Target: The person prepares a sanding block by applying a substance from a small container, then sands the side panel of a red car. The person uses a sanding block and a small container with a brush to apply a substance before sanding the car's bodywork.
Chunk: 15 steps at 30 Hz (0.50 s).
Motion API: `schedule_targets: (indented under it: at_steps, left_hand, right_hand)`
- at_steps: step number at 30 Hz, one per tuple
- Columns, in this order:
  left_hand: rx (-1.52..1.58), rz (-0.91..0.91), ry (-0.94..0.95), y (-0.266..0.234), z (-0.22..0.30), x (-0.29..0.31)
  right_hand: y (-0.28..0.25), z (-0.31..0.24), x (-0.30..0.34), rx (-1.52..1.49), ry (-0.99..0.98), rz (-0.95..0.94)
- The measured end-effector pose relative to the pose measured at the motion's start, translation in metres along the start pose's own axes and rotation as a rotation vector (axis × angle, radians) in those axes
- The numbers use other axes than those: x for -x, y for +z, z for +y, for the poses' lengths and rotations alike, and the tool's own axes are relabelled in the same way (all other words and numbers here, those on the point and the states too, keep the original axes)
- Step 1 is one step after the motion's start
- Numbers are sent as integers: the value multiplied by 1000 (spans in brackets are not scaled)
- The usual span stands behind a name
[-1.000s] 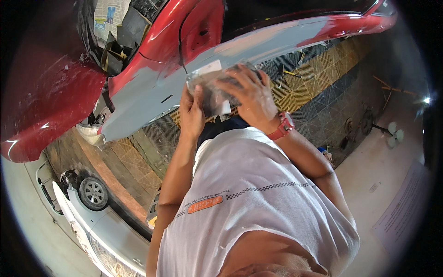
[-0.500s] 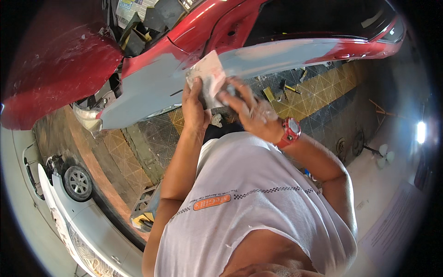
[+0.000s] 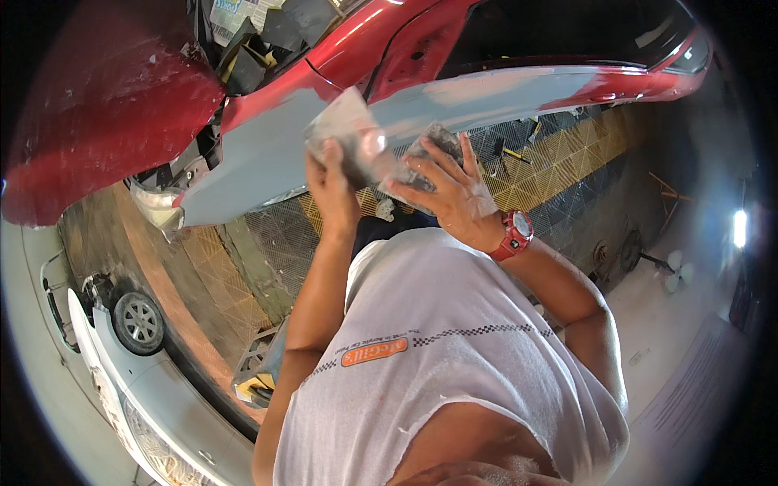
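Note:
My left hand (image 3: 332, 190) grips a flat, pale board (image 3: 344, 121) from below, the thumb lying on its face. Whitish-pink paste is smeared over that board. Just to its right, my right hand (image 3: 458, 194) holds a thin, dark grey flat piece (image 3: 438, 131), perhaps a spreader, dusted with white residue. Its fingers are spread across this piece. A red watch sits on the right wrist. Beyond both hands lies a red car (image 3: 340, 44), its side panel (image 3: 259, 150) coated in grey with pinkish patches. Neither hand touches the car.
A red panel (image 3: 113, 121) rises at the left. Newspaper and dark scraps (image 3: 279, 32) lie near the car's front. Yellow and black grid tiles (image 3: 559, 166) cover the floor. A white car (image 3: 162, 397) stands lower left, and a fan (image 3: 674, 271) at the right.
My right hand has drawn away from the board and opened its fingers wider, bringing the dark flat piece into sight. The board has shifted slightly left and tilted.

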<state>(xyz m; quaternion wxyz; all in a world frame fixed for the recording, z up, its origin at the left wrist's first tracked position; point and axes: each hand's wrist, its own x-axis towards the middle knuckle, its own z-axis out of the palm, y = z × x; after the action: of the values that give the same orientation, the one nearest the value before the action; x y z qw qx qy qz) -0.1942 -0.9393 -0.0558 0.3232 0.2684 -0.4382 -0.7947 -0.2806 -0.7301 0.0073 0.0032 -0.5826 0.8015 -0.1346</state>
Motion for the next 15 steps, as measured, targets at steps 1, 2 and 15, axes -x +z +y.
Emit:
schedule_targets:
  at_steps: [1,2,15]
  left_hand:
    - [39,45,14,-8,1,-1]
    - [117,103,-85,-18,5,-4]
    - [106,107,-477,-75,5,30]
  right_hand:
    - [-1,5,1,-79,69,-54]
    - [0,12,2,-158,145,-109]
    - [84,78,-31,50,581,315]
